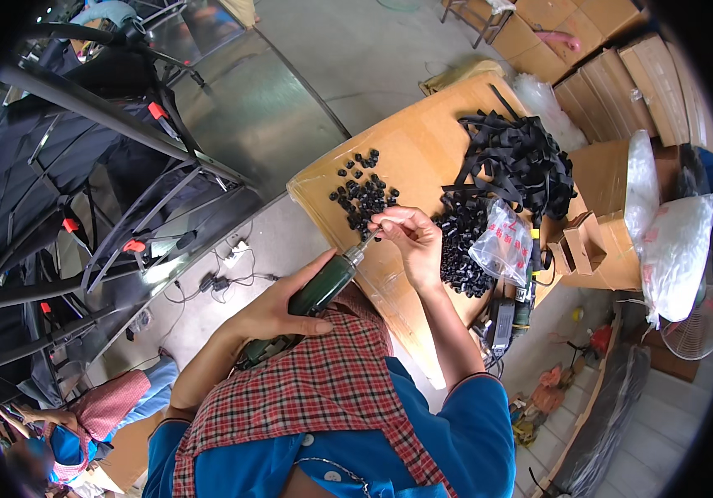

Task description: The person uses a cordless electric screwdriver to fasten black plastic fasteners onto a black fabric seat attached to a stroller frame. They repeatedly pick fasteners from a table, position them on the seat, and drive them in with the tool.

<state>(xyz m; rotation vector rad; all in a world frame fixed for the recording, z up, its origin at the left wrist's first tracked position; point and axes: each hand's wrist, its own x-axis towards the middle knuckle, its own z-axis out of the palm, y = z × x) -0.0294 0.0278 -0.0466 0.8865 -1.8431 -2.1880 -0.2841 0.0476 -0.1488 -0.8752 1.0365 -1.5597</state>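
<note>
Your left hand (pixel 277 311) is wrapped tight around the body of a dark green power screwdriver (pixel 315 292), which slants up from your checked apron (pixel 323 390) toward the table (pixel 423 137). At the tool's tip, your right hand (pixel 413 236) is closed, its fingertips pinching something small and black that is too small to make out. Just beyond the tip, loose black plastic pieces (pixel 362 195) lie scattered on the cardboard-covered tabletop. To your right sits a denser heap of the same pieces (pixel 460 245) beside a clear plastic bag (pixel 504 245). Farther back lies a tangle of black straps (pixel 518 158), then stacked cardboard boxes (pixel 622 75).
</note>
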